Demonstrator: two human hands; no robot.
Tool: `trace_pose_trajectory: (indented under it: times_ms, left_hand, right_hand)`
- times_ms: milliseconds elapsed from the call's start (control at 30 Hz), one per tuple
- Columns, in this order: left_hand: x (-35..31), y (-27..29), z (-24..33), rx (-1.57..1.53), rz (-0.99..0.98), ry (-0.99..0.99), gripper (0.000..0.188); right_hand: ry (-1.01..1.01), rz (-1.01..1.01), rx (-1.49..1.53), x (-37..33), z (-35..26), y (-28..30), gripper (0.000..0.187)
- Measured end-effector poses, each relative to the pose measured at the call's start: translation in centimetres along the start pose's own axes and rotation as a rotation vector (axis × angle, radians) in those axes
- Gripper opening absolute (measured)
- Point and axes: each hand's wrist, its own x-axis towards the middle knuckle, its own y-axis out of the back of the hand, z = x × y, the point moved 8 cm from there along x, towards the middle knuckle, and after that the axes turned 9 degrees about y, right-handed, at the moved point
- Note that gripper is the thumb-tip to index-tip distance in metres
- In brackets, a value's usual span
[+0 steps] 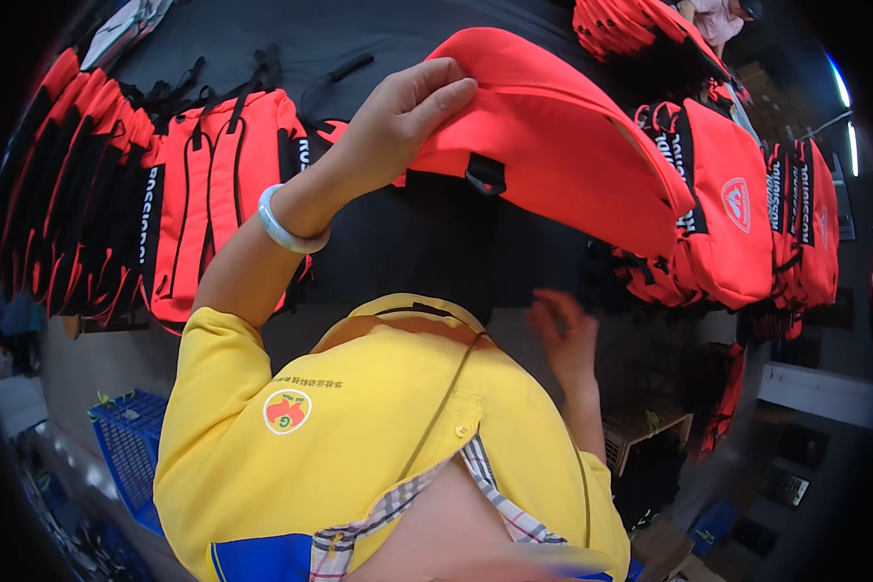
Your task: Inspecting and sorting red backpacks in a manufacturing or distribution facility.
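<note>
My left hand [422, 107], with a pale bangle [289, 225] on its wrist, is closed on the upper left edge of a bright red bag piece [563, 136]. The piece is raised over the dark table and curves away to the right, with a black webbing loop [486, 175] on its lower side. Lower down, close to my body, my right hand [565, 335] is slightly blurred. Its fingers are loosely bent and apart, with nothing seen in them.
Red and black backpacks [225, 184] stand in a row on the left of the dark table [398, 238]. More backpacks [723, 209] stand on the right, with a red pile [640, 34] behind. A blue crate [131, 441] and a brown box [650, 427] are below. Another person [716, 21] is at the far right.
</note>
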Motion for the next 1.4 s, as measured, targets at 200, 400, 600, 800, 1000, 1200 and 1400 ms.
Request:
trace_pose_trajectory:
  times_ms: [200,400,600,800,1000,1200,1400]
  left_hand:
    - [-0.3,-3.1,-0.2,0.055,-0.041,0.046,0.021]
    - [0.0,-3.4,-1.3,0.118,0.02,0.121,0.023]
    - [1.0,-2.7,-5.4,0.177,-0.035,0.307,0.027]
    - [0.5,-2.9,-8.6,0.138,-0.068,0.438,0.027]
    - [-0.4,-3.5,-9.5,0.018,-0.05,0.507,0.032]
    - [-0.4,-3.5,-8.9,-0.122,-0.081,0.532,0.031]
    - [0.3,2.5,-5.8,0.181,0.104,0.32,0.036]
  right_hand:
    - [0.824,0.359,-0.195,6.9,-14.2,2.4,0.041]
    - [0.303,0.259,0.292,10.8,-11.5,1.7,0.009]
    - [-0.144,-0.057,0.936,13.0,-5.4,-1.6,0.02]
    - [-0.252,-0.104,1.003,12.4,-4.0,-2.7,0.018]
    - [-0.169,-0.239,0.862,12.3,-3.6,-2.7,0.019]
    - [0.161,-0.008,0.584,12.2,-2.9,1.2,0.028]
    - [-0.206,-0.668,0.121,10.1,0.7,3.3,0.062]
